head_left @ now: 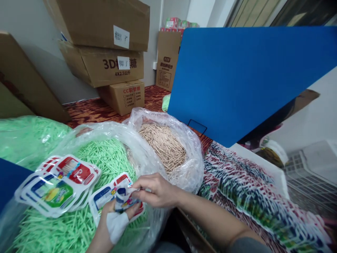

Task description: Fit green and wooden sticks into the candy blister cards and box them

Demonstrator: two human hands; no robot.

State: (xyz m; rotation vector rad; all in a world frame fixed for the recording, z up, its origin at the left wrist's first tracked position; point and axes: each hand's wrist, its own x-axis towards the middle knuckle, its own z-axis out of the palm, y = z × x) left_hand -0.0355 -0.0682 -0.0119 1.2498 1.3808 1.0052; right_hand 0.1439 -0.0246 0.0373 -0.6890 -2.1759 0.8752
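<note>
My left hand (112,216), with a white wrap around its palm and thumb base, grips a small blue-and-white printed packet (125,199). The fingers of my right hand (155,191) pinch the same packet at its upper right edge. Just beneath both hands lies a flat red, white and blue printed package (100,200), partly covered by them. It rests on thin light-green sticks (105,154) in an open clear plastic bag (144,151). Left of my hands, several similar printed packages (58,186) lie overlapped on the green sticks.
Behind the green sticks, another clear bag (193,158) holds brown sticks (163,146). At right, many printed packages (244,186) stand in dense rows beside a big blue panel (244,80). Stacked cardboard boxes (105,65) stand at the back; a green-filled bag (28,137) lies left.
</note>
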